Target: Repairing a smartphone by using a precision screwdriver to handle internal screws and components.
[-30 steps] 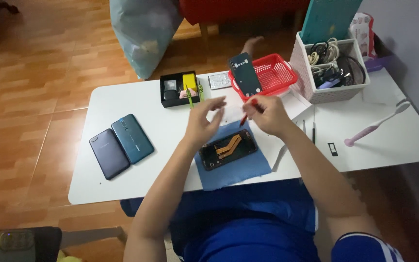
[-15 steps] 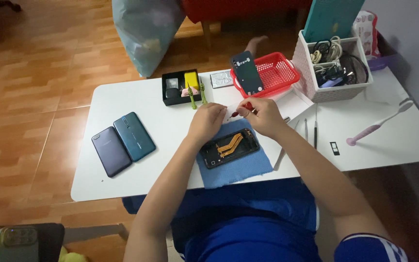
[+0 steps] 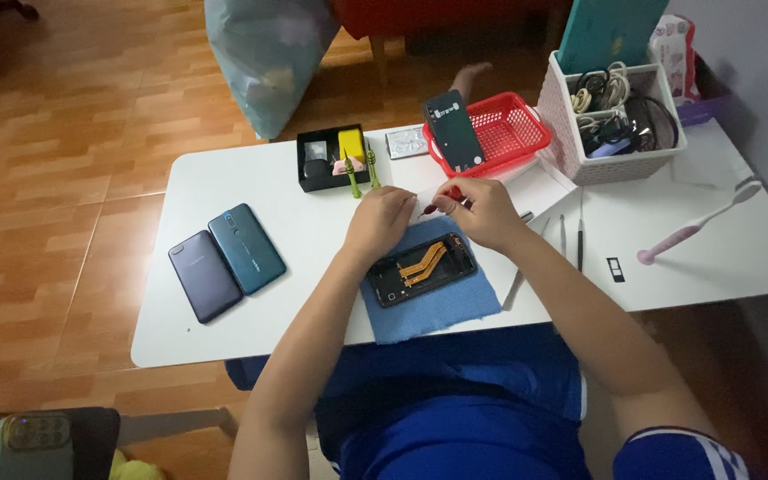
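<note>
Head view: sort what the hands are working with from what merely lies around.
In hand: left hand, right hand, red-handled tool, opened phone, blue cloth.

Lying about: two closed phones, red basket, pink toothbrush, cable bin.

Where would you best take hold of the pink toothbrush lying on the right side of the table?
Grip the pink toothbrush at mid-handle, coming from above. It lies flat and slanted on the white table, with open space on both sides for fingers; its head points toward the far right edge.
</note>
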